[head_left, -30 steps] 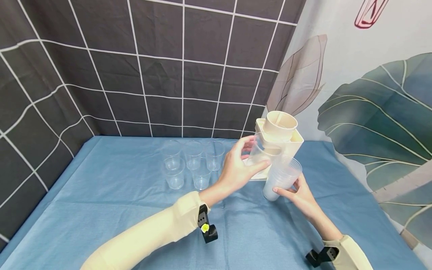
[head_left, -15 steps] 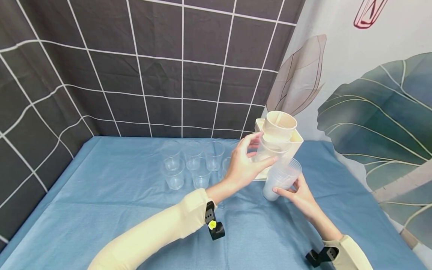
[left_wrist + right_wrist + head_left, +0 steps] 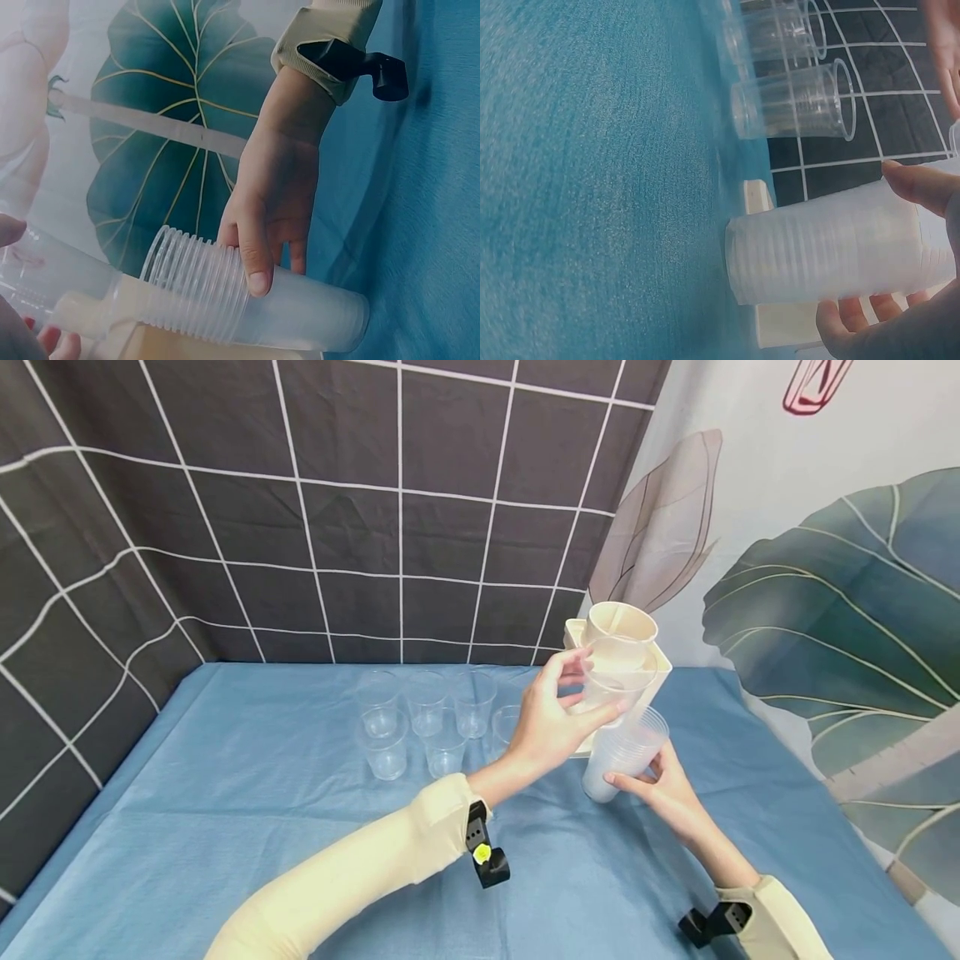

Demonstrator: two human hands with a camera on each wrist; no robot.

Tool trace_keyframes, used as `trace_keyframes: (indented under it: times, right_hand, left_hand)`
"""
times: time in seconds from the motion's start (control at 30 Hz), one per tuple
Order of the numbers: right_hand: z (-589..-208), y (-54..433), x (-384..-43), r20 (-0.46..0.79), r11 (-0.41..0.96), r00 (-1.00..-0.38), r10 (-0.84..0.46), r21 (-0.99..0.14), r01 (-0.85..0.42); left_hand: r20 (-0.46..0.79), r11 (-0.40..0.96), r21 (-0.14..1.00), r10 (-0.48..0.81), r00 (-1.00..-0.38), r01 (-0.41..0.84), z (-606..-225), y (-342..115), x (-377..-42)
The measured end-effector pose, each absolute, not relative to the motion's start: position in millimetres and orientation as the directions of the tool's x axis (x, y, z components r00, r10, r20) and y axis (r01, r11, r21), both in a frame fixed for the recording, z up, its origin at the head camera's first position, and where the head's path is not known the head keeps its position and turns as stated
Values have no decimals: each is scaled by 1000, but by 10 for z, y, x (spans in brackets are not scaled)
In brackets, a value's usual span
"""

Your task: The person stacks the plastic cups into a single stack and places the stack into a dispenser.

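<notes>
My left hand (image 3: 551, 722) holds a single clear plastic cup (image 3: 613, 692) with thumb and fingers round its sides, above the top of the cup stack and in front of the cream dispenser (image 3: 621, 628). My right hand (image 3: 667, 795) grips a tall stack of nested plastic cups (image 3: 622, 760), which leans slightly to the right. In the left wrist view, the rims of the stack (image 3: 202, 285) bunch near the lifted cup (image 3: 64, 274). The stack's base (image 3: 742, 262) is close to the blue cloth in the right wrist view.
Several clear cups (image 3: 387, 753) stand upright in two rows on the blue cloth (image 3: 285, 852), left of my hands. A dark grid-patterned curtain (image 3: 352, 527) hangs behind, and a leaf-print curtain (image 3: 832, 610) hangs at the right.
My left hand has moved right with its cup, closer over the stack and across the dispenser's front. A standing cup behind the hand has come into view. My right hand and the stack keep their place.
</notes>
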State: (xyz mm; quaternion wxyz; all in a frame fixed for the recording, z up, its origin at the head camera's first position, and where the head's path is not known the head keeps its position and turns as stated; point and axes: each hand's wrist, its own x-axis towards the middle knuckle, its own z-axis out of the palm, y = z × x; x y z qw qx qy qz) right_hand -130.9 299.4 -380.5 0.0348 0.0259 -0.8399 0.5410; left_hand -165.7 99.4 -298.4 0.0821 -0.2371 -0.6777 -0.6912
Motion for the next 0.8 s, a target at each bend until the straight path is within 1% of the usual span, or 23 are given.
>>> trace_keyframes:
  times: [0.57, 0.8]
  right_hand:
    - [-3812, 2989, -1313, 106, 389, -994, -15, -915, -103]
    - [-3798, 2988, -1304, 92, 394, -996, -20, -914, -92]
  left_hand:
    - [424, -140, 905, 226, -877, 401, -2976, 1163, -1706]
    - [408, -121, 913, 230, -883, 390, -3008, 1215, -1739]
